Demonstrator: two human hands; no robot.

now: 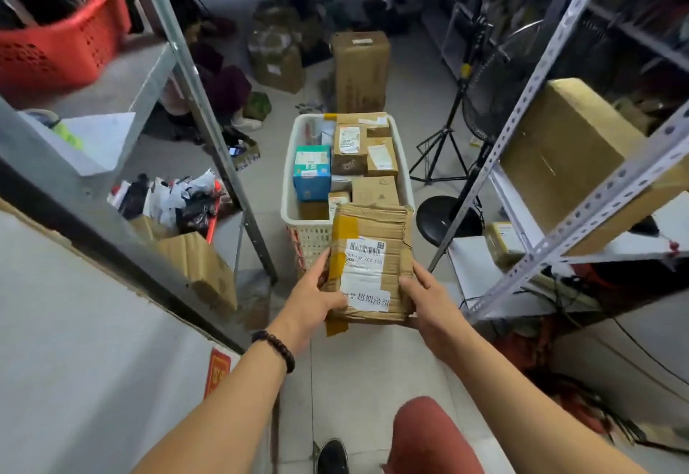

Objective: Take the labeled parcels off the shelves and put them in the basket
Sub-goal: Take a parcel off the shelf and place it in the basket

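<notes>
I hold a worn brown cardboard parcel (373,246) with a white barcode label and brown tape, in front of me at the near end of the basket. My left hand (317,294) grips its left edge and my right hand (428,298) grips its right edge. The white plastic basket (289,190) stands on the floor ahead and holds several labeled cardboard parcels and a blue box (312,171). On the right shelf sit a large cardboard box (559,153) and a small taped parcel (503,242).
Metal shelf racks flank the aisle, the left post (208,108) and the right post (522,108). A red basket (63,48) sits on the left shelf. Boxes (359,71) stand on the floor beyond the basket. A tripod (443,149), fan and black stool (447,216) stand at right.
</notes>
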